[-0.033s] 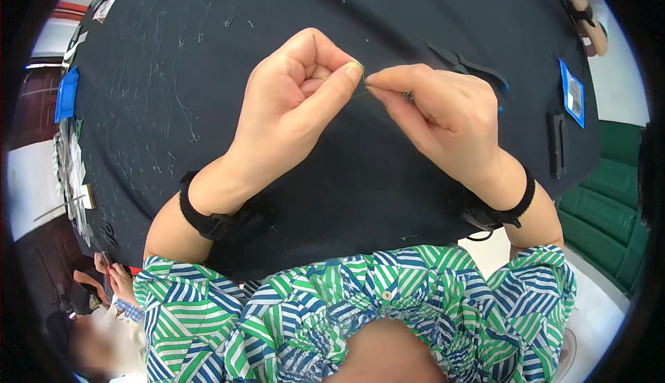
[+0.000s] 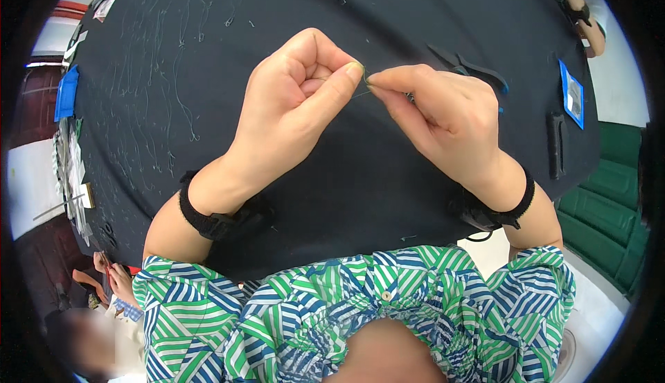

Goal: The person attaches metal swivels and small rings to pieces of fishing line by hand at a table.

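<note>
Above the middle of a table with a dark cloth [image 2: 353, 189], my left hand [image 2: 291, 99] is closed, its thumb and index finger pinching a thin green thread [image 2: 361, 94]. My right hand [image 2: 447, 116] pinches the same thread between thumb and index fingertip, very close to the left fingertips. A short bit of thread shows in the narrow gap between them. Something small and greenish peeks out inside the right hand's curled fingers, too hidden to name. Dark pliers [image 2: 478, 68] lie just beyond my right hand.
Several thin threads with looped ends [image 2: 182, 99] lie across the cloth at left. At right are a blue packet [image 2: 572, 94] and a black oblong tool [image 2: 556, 145]. Small scissors [image 2: 107, 233] lie near the left edge. Another person's hands [image 2: 119, 279] show at lower left.
My right fingertips have shifted very slightly right, away from the left ones. The left hand keeps its place.
</note>
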`<state>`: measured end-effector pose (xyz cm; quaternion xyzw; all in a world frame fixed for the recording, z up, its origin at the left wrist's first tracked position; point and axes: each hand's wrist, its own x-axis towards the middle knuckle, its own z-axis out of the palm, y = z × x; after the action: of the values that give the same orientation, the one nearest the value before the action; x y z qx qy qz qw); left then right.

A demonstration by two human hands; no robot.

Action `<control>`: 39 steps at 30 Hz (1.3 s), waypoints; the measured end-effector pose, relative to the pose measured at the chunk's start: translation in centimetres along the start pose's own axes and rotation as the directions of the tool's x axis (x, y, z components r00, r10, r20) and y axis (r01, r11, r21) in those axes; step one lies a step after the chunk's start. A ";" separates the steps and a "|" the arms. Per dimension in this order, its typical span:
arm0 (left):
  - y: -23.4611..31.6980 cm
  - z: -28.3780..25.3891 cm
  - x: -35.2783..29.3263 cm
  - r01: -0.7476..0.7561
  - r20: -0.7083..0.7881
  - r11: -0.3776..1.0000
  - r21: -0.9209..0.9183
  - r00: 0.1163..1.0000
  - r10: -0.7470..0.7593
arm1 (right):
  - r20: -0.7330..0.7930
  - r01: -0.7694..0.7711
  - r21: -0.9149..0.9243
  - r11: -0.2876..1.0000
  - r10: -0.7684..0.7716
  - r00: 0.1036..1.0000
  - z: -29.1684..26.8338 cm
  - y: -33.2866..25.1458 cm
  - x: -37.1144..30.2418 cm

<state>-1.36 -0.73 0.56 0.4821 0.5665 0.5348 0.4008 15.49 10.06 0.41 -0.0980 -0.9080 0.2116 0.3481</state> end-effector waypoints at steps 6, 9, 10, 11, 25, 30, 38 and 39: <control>-0.2 0.0 0.0 -0.031 0.010 0.999 0.023 0.999 0.031 | -0.038 0.160 -0.002 0.987 -0.160 0.986 0.1 0.6 -0.2; -0.1 0.1 0.0 -0.005 0.035 1.000 0.030 0.999 0.004 | 0.018 0.205 -0.022 0.979 -0.205 0.979 -0.3 0.5 0.1; -0.1 0.1 0.0 0.012 0.047 1.000 0.026 0.999 -0.013 | 0.004 0.230 -0.025 0.973 -0.230 0.973 -0.4 0.5 0.1; -0.2 0.2 0.1 0.029 0.060 0.999 0.023 0.998 -0.030 | -0.009 0.255 -0.029 0.966 -0.255 0.967 -0.5 0.5 0.2; 0.5 0.6 0.2 0.031 0.188 0.986 0.166 0.980 -0.062 | 0.212 -0.413 0.560 0.718 0.358 0.909 -0.2 2.0 0.2; 0.2 0.5 0.2 -0.022 0.185 0.983 0.180 0.983 -0.012 | 0.335 -0.519 0.668 0.533 0.408 0.849 0.7 3.0 -0.1; 0.0 0.4 0.1 -0.050 0.088 0.990 0.134 0.995 0.039 | 0.442 -0.608 0.619 0.497 0.420 0.793 0.4 2.6 0.0; 0.0 0.4 0.2 -0.051 0.089 0.990 0.133 0.995 0.039 | 0.454 -0.610 0.623 0.490 0.408 0.792 0.4 2.3 0.0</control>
<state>-1.05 -0.46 0.50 0.5435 0.5725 0.4829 0.3792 15.34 12.00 -0.92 -0.1863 -0.7033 0.6666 0.1621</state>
